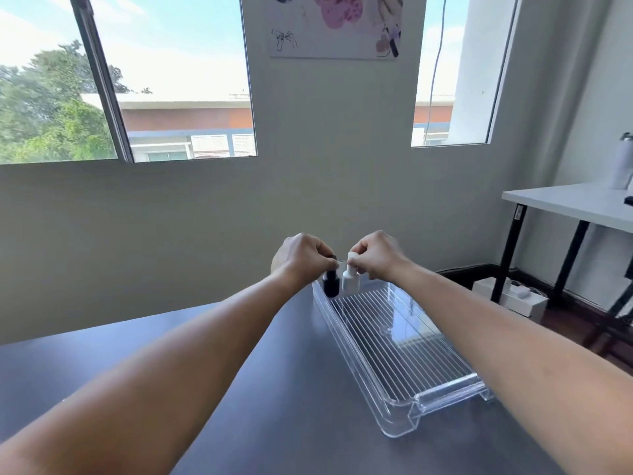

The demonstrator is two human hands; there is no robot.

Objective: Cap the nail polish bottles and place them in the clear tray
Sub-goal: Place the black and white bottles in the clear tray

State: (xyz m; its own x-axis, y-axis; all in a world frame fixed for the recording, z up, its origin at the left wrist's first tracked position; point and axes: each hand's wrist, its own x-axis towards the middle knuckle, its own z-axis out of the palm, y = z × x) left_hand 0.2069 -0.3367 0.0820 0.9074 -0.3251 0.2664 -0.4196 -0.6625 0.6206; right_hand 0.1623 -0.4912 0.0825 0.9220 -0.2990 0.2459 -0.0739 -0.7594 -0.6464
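A clear ribbed tray [404, 402] lies on the dark table, long side running away from me. At its far left corner stand two capped nail polish bottles, upright and side by side: a black bottle [331, 284] on the left and a white bottle [350, 282] on the right. My left hand [301, 257] pinches the black bottle's cap from above. My right hand [376, 253] pinches the white bottle's cap the same way. Both bottles sit low inside the tray; whether they rest on its floor I cannot tell.
The dark table [274, 423] ends at a grey wall just beyond the tray. A white side table [575, 204] with black legs stands at the right, a pale flask [624, 162] on it. White boxes [513, 296] lie on the floor beneath.
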